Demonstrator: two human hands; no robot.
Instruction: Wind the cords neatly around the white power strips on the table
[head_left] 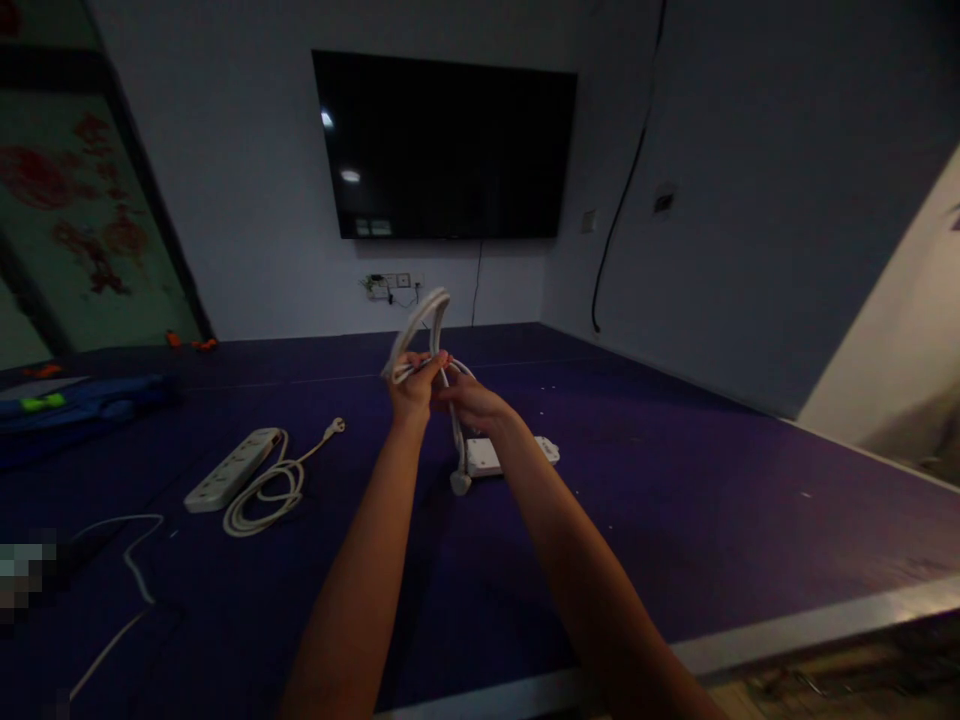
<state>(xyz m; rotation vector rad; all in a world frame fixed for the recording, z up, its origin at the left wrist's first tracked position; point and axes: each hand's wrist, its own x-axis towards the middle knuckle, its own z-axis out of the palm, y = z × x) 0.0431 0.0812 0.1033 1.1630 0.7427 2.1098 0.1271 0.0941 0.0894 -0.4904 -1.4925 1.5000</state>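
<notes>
Above the purple surface (652, 510), forearms (375, 560) converge; left grip (416, 384), thumb uppermost, pinches the looped white cord (437, 297); right grip (471, 400), just beside, curls at the cord, closure unclear; white power strip (484, 458) lies below the right grip.

Down in front of the wall-mounted TV (450, 145), the left hand (412, 385) grips a looped white cable (436, 328) in the air and the right hand (472, 400) has its fingers on it too, with a white plug (460, 483) lower down, near a power strip (484, 457) half covered by the right forearm (562, 540). Left of the TV, a second strip (232, 470) lies on the purple surface (675, 470) beside its coiled cord (246, 531). There's also a black cable (643, 135) hanging on the wall right of the TV.
</notes>
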